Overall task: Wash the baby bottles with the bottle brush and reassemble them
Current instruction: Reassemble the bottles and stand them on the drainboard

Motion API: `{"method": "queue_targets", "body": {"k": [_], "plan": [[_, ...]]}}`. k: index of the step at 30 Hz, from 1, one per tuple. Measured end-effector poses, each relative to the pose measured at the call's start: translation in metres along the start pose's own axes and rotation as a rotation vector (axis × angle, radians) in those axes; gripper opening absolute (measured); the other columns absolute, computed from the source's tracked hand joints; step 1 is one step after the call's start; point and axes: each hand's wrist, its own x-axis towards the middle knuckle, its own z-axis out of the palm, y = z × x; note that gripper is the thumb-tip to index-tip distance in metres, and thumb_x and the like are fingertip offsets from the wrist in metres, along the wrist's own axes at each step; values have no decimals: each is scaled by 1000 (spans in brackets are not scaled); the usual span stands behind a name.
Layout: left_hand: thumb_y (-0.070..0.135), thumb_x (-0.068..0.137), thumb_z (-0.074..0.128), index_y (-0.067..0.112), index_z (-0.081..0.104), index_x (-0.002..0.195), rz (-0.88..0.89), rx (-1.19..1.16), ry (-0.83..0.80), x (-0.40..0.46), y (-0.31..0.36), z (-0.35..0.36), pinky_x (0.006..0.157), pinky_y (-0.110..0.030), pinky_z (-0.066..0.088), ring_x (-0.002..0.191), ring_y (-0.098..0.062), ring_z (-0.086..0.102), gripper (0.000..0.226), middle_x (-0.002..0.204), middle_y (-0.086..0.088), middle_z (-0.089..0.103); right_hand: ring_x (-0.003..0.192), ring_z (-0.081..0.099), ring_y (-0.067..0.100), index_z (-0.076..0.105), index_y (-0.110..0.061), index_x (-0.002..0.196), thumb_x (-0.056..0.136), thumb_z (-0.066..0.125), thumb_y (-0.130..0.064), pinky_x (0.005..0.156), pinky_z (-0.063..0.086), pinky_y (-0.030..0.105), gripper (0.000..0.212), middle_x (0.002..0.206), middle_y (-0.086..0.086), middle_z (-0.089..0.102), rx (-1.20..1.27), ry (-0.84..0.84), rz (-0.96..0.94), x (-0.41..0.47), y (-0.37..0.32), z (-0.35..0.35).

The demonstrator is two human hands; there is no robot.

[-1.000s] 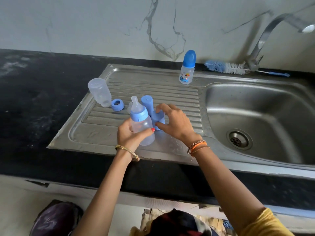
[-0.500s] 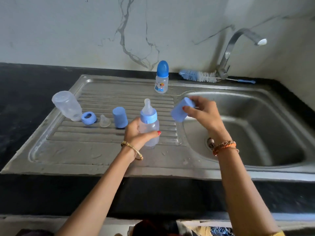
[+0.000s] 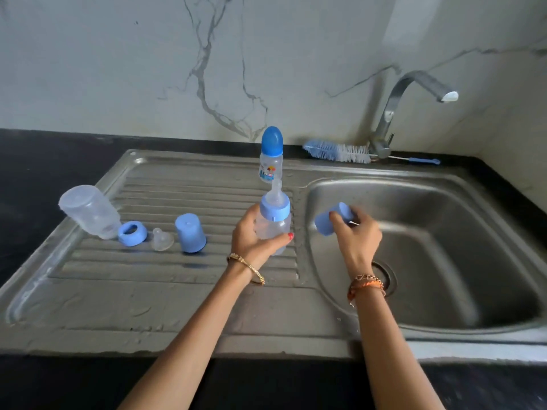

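My left hand grips a clear baby bottle with a blue ring and teat on top, upright above the drainboard's right end. My right hand holds a blue cap tilted over the sink basin, just right of that bottle. On the drainboard lie an empty clear bottle upside down, a blue ring, a loose teat and a second blue cap. A capped bottle stands at the back. The bottle brush lies by the tap.
The steel sink basin with its drain is at the right, the ribbed drainboard at the left. The tap arches over the back right. Black counter surrounds the sink; a marble wall rises behind.
My right hand has lifted the blue cap off the drainboard and carried it right, over the basin. My left hand has moved the bottle with teat rightward too.
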Motion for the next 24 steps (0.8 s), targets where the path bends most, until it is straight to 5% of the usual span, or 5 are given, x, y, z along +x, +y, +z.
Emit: {"method": "queue_targets", "body": {"k": [5, 9, 15, 20, 24], "plan": [[20, 50, 72, 23, 56, 103, 198, 172, 125, 2, -15, 12, 78, 2, 33, 90, 2, 50, 55, 99, 11, 57, 69, 57, 5, 63, -19, 104, 78, 64, -29, 78, 54, 31, 28, 80, -7, 63, 386, 56, 112, -3, 4, 4], [24, 54, 69, 11, 62, 102, 380, 355, 173, 8, -29, 13, 85, -23, 44, 92, -18, 58, 51, 100, 2, 64, 74, 56, -1, 57, 1, 114, 87, 55, -23, 66, 52, 19, 36, 85, -4, 59, 748, -20, 94, -11, -5, 10], [24, 52, 64, 28, 50, 105, 521, 587, 281, 9, -32, 0, 81, -27, 32, 88, -24, 58, 56, 98, 2, 66, 82, 55, -3, 51, -5, 116, 76, 51, -40, 69, 49, 19, 54, 96, -2, 56, 809, 23, -40, -20, -12, 8], [26, 55, 57, 30, 50, 109, 553, 713, 333, 13, -39, -5, 84, -29, 30, 87, -35, 59, 55, 103, 3, 65, 88, 56, 6, 56, -20, 103, 72, 55, -36, 82, 47, 34, 35, 98, -1, 58, 708, -165, -75, -23, -8, 14], [21, 57, 56, 26, 52, 111, 690, 715, 342, 15, -42, -4, 89, -31, 34, 92, -29, 54, 55, 107, 6, 47, 81, 55, 0, 54, -19, 99, 70, 56, -36, 73, 50, 22, 34, 92, -5, 58, 699, -248, -90, -30, -7, 20]]}}
